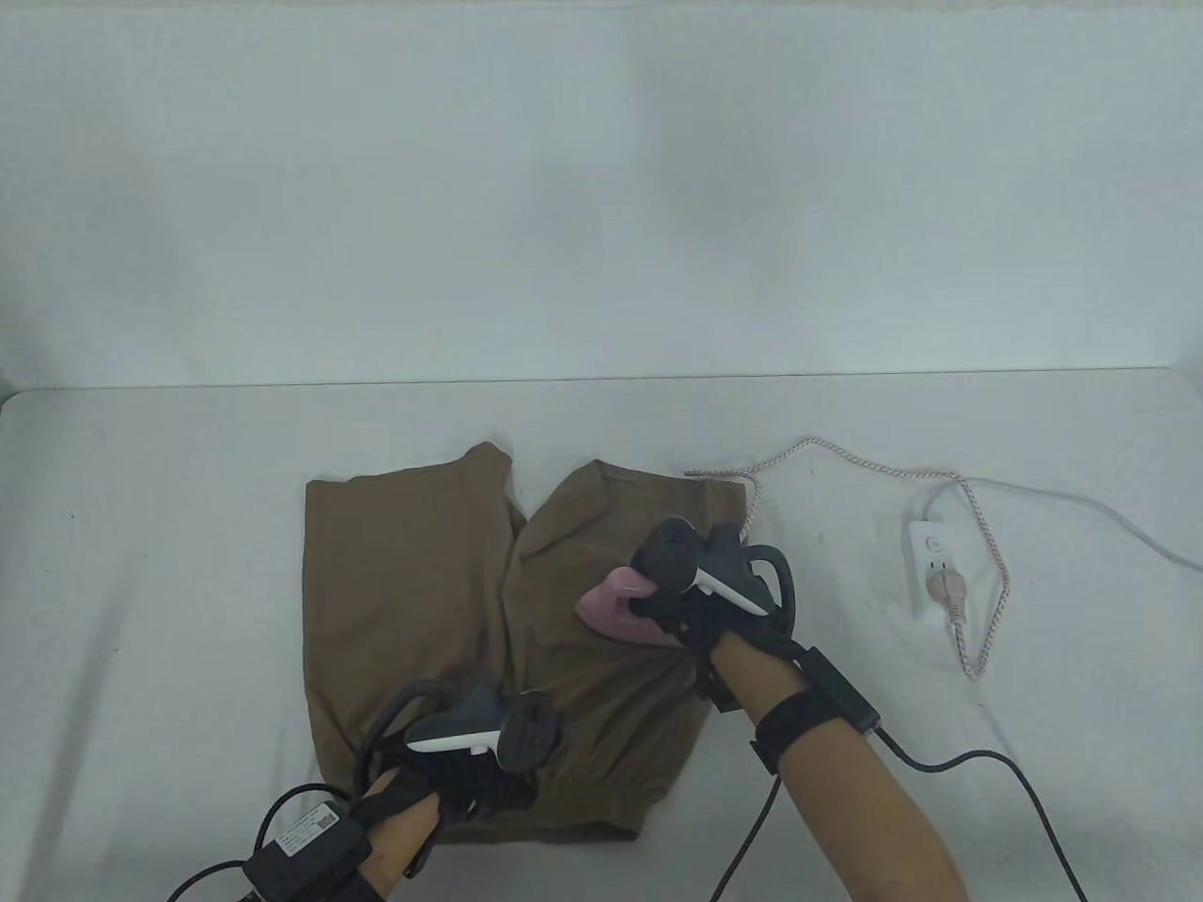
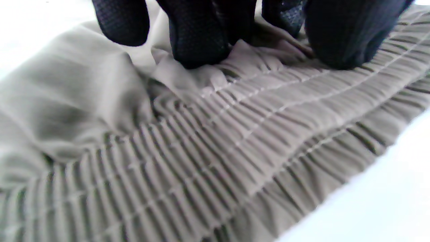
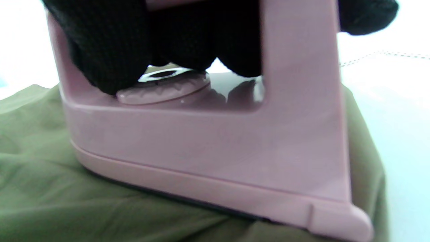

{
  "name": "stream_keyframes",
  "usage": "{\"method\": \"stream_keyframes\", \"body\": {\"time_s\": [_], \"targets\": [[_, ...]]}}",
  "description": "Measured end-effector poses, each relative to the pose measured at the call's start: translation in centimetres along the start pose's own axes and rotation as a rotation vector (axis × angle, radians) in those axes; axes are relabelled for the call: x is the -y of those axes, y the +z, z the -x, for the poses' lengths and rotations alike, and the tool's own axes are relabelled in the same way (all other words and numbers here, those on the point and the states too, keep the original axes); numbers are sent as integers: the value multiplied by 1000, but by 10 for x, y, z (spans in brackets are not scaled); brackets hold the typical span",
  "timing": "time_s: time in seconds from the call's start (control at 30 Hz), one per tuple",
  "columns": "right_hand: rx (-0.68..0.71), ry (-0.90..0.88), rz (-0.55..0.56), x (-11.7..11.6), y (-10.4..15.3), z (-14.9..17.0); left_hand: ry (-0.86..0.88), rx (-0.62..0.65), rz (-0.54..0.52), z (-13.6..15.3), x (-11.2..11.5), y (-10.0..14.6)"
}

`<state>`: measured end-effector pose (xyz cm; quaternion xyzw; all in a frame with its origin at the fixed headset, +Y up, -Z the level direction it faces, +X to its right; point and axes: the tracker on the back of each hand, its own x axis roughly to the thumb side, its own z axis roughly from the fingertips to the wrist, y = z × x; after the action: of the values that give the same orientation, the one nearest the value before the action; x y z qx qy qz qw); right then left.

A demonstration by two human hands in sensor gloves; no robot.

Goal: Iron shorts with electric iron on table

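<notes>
Brown shorts [image 1: 414,601] lie flat on the white table, waistband toward me. My right hand [image 1: 686,601] grips the handle of a pink electric iron [image 1: 616,611], whose soleplate rests on the right leg of the shorts. In the right wrist view the iron [image 3: 215,148] sits on the olive fabric [image 3: 50,188] with my gloved fingers [image 3: 111,47] wrapped round its handle. My left hand [image 1: 479,780] presses on the shorts near the elastic waistband. In the left wrist view the fingertips [image 2: 198,40] rest on the gathered waistband [image 2: 215,141].
The iron's braided cord [image 1: 977,536] runs right to a white power strip [image 1: 935,564], where its plug sits. The strip's white cable [image 1: 1109,517] leads off the right edge. Black glove cables [image 1: 1024,789] trail near the table's front.
</notes>
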<state>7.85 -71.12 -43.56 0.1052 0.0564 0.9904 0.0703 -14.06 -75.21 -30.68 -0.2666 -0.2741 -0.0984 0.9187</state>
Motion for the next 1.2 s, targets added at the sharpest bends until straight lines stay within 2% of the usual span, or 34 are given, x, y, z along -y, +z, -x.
{"method": "stream_keyframes", "body": {"time_s": [0.23,0.8,0.97,1.2], "targets": [[0,-104,-3,-3,-3,-16,0,0,0,0,0,0],[156,-121,-33,-13,-4,-105,-3,-1,0,0,-1,0],[158,-105,-46,-18,-2,-104,-3,1,0,0,-1,0],[135,-89,-34,-16,5,-83,0,2,2,0,0,0]]}}
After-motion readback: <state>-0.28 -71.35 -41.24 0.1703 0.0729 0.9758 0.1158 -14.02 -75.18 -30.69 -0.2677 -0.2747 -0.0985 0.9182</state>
